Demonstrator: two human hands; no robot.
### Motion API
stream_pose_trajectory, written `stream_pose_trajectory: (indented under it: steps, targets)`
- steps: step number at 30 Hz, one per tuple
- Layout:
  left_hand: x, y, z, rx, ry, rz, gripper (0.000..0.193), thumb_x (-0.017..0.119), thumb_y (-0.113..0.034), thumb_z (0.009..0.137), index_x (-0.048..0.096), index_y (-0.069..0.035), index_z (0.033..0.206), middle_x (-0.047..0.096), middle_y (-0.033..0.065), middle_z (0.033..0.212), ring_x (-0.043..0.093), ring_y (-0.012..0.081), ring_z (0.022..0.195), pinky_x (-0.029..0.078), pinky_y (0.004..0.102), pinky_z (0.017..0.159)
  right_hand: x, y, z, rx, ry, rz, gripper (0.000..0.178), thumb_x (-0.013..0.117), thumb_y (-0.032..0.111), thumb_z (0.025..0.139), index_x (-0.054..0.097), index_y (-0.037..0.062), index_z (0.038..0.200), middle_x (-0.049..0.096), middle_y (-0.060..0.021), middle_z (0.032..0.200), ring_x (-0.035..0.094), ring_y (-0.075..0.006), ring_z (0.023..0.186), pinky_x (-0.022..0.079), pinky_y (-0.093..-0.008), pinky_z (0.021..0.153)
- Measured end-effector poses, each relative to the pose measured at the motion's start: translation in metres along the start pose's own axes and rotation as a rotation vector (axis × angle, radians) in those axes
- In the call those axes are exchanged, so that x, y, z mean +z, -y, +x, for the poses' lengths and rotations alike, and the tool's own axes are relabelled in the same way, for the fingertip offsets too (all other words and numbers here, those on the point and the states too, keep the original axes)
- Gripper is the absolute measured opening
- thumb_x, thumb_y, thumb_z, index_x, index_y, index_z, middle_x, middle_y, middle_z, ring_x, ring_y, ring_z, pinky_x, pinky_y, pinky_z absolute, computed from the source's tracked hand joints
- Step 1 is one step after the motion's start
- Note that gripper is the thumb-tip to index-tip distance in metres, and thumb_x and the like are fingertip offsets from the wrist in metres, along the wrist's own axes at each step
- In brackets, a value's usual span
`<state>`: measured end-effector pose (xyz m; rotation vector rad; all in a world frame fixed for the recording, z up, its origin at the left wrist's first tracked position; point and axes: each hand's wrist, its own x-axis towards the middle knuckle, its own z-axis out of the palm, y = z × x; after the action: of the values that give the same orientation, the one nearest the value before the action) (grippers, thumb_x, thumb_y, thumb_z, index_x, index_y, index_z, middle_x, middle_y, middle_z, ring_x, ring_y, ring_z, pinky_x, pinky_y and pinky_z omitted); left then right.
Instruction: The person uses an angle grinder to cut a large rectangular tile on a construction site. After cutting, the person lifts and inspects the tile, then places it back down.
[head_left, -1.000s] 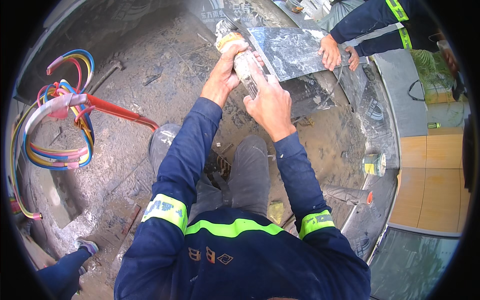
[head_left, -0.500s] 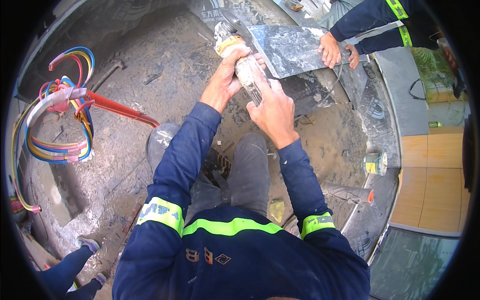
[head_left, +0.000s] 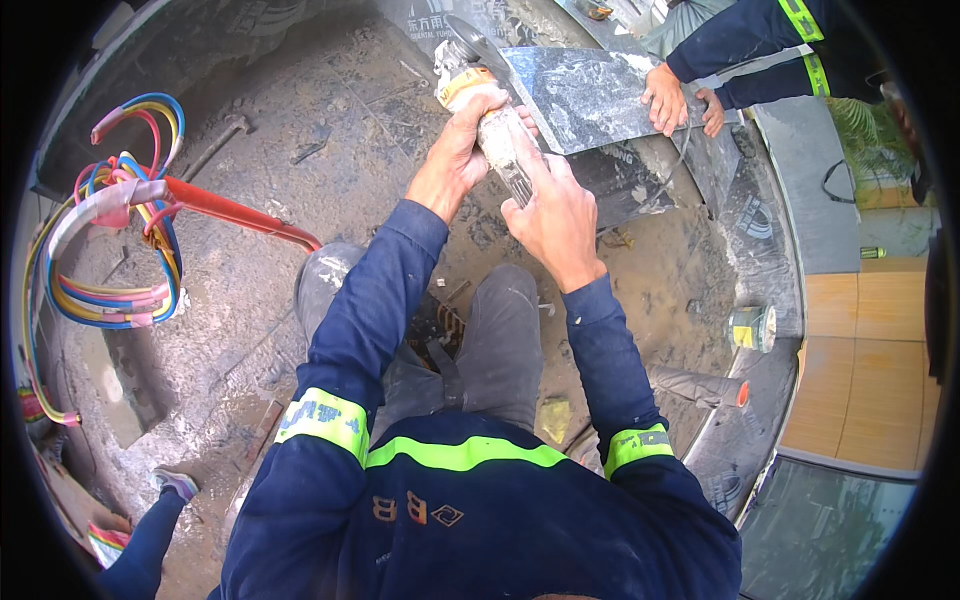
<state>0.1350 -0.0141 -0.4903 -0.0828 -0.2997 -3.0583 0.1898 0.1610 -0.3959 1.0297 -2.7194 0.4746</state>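
An angle grinder [head_left: 503, 140], dusty white with a yellow collar, is held out ahead in both of my hands. My left hand [head_left: 455, 155] wraps its front part just behind the collar. Around the rear of its body my right hand [head_left: 555, 215] is closed. The disc [head_left: 467, 38] at its head lies close to the left edge of a grey stone slab [head_left: 580, 95]; whether it touches I cannot tell. On that slab's right side rest a co-worker's hands [head_left: 668, 100], coming in from the upper right.
Coiled coloured hoses [head_left: 110, 305] stand at the left beside a red pipe [head_left: 240, 213]. A hammer [head_left: 215, 145] lies on the muddy ground. To the right are a small tub [head_left: 752, 328] and a grey pipe [head_left: 695, 386]. Another person's foot [head_left: 175, 485] shows lower left.
Both my hands and the grinder have shifted slightly to the right. The person's legs at the lower left have moved, and only one foot shows now. The co-worker's hands stay on the slab.
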Motion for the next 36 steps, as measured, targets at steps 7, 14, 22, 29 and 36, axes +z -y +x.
stream_pose_trajectory:
  steps: [7,14,22,29,36]
  targets:
    - [0.000,-0.006,0.011,0.018,-0.024,0.003,0.039,0.085,-0.015,0.095,0.063,0.002,0.122,0.074,0.0216,0.107,0.079,0.0360,0.095,0.071,0.0526,0.090,0.000,0.009,0.011,0.029,0.024,-0.045,0.092,0.090,0.018,0.079,0.056,0.0224,0.164,0.070,-0.0245,0.112,0.077,-0.0479,0.095,0.062,-0.0571,0.084]
    - [-0.002,-0.016,0.021,-0.014,-0.032,0.028,0.040,0.085,-0.019,0.094,0.065,0.005,0.118,0.073,0.0242,0.109,0.079,0.0375,0.098,0.070,0.0546,0.093,-0.004,0.021,0.020,0.136,0.122,-0.107,0.101,0.086,0.019,0.081,0.044,0.0272,0.172,0.073,-0.0249,0.117,0.076,-0.0477,0.103,0.061,-0.0547,0.090]
    - [0.006,-0.012,0.011,-0.037,-0.073,-0.037,0.042,0.087,-0.014,0.092,0.062,0.000,0.124,0.074,0.0222,0.108,0.079,0.0346,0.092,0.070,0.0519,0.088,-0.006,0.019,0.016,0.092,0.079,-0.078,0.103,0.085,0.016,0.080,0.042,0.0296,0.173,0.073,-0.0227,0.119,0.075,-0.0478,0.103,0.061,-0.0549,0.090]
    - [0.006,0.008,-0.015,0.001,-0.035,0.015,0.041,0.085,-0.016,0.097,0.065,0.004,0.126,0.074,0.0246,0.123,0.078,0.0364,0.112,0.067,0.0522,0.106,-0.011,0.005,-0.013,0.032,0.043,-0.004,0.098,0.089,0.017,0.077,0.051,0.0216,0.168,0.068,-0.0222,0.117,0.075,-0.0455,0.099,0.061,-0.0550,0.085]
    - [0.005,0.011,-0.016,0.002,-0.024,0.026,0.038,0.083,-0.016,0.098,0.066,0.004,0.125,0.075,0.0244,0.122,0.078,0.0365,0.111,0.066,0.0529,0.106,-0.007,-0.005,-0.016,0.005,0.016,0.015,0.096,0.088,0.017,0.076,0.055,0.0208,0.165,0.068,-0.0210,0.118,0.075,-0.0450,0.101,0.061,-0.0554,0.085]
